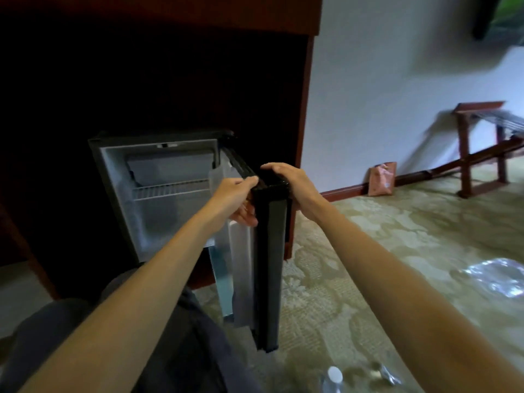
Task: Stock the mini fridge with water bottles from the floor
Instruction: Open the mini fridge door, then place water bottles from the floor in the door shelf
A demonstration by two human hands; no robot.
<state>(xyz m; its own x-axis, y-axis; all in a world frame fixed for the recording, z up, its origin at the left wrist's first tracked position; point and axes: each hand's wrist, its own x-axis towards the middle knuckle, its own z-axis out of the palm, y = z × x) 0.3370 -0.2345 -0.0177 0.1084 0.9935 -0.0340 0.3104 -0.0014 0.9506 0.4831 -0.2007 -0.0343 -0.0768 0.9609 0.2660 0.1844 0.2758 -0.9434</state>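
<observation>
Nearest you, at the bottom edge of the view, a water bottle (334,377) with a white cap stands on the patterned carpet (340,279). To your right lies crumpled clear plastic wrap (502,276).

Both your arms reach forward to the fridge door (269,251), which stands open with its edge towards you. Your left hand (238,199) grips the door's top from the inner side, thumb on the top edge and fingers curled below. Your right hand (292,182) curls over the top corner from the outer side.

Behind the door, the mini fridge (113,188) sits in a dark wooden cabinet (306,109), its wire shelf (170,188) bare.

Farther off, a brown packet (381,180) leans against the wall, and a wooden luggage rack (482,146) stands beyond it.
</observation>
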